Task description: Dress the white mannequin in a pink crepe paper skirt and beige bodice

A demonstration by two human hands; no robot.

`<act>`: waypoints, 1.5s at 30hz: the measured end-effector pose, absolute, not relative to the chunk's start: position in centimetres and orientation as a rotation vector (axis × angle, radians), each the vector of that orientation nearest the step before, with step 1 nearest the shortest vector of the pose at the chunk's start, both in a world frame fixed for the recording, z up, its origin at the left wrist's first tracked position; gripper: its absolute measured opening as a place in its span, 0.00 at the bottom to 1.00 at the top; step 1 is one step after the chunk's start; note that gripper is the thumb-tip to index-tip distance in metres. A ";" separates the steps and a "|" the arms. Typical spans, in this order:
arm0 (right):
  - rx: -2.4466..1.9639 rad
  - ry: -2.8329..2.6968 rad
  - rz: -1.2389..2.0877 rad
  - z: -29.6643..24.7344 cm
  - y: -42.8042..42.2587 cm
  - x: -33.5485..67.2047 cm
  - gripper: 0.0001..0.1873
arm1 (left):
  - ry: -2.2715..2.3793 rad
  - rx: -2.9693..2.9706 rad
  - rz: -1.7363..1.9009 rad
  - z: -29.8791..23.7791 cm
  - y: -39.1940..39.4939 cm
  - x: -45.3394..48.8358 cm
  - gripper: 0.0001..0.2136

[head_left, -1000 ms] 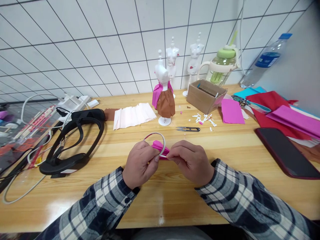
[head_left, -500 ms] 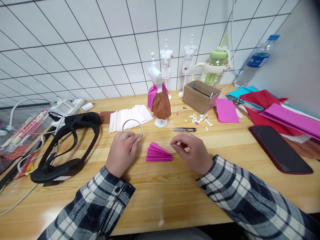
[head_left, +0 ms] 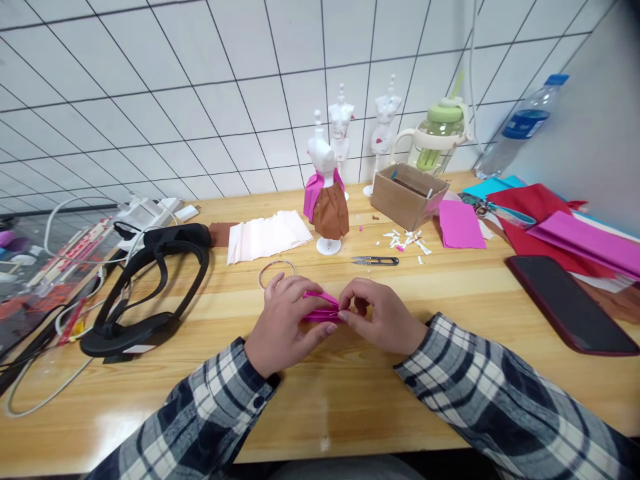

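My left hand (head_left: 287, 323) is over a pleated magenta paper piece (head_left: 320, 315), its fingers on the upper side and its thumb along the near edge. Much of the paper is hidden under those fingers. My right hand (head_left: 383, 317) pinches at the paper's narrow right end; a tiny pale sliver shows by the fingertips, too small to name. Just beyond my left hand a thin pale ring (head_left: 261, 275), like a narrow tape roll, rests on the table. Thread snips (head_left: 375, 261) lie beyond my right hand.
A small dress form (head_left: 330, 210) wears magenta and brown paper; two bare forms stand behind. White scraps (head_left: 407, 240) lie near a cardboard box (head_left: 407, 200). A phone (head_left: 573, 303) and coloured sheets are right, a black headset (head_left: 145, 293) left, pale crinkled paper (head_left: 270, 235) behind.
My left hand has let go of the pale ring, which now lies on the table, and moved right onto the pleated paper. My right hand now touches the paper's end.
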State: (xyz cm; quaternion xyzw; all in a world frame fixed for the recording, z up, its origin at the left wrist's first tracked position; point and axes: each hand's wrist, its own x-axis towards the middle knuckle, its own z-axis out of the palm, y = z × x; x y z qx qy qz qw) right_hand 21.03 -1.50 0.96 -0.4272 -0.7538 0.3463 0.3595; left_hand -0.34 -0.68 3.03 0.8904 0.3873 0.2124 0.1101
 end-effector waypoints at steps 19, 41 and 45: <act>-1.059 -1.953 0.988 1.4 -2.0 20.8 0.04 | 0.982 2.627 0.587 2.7 -1.2 0.1 0.08; -1.211 -1.692 0.880 1.4 -1.1 21.5 0.03 | 0.642 2.423 0.993 3.4 -1.4 0.0 0.06; -1.137 -1.781 0.546 1.6 -1.5 21.9 0.03 | 0.971 2.281 0.899 3.2 -1.3 0.4 0.08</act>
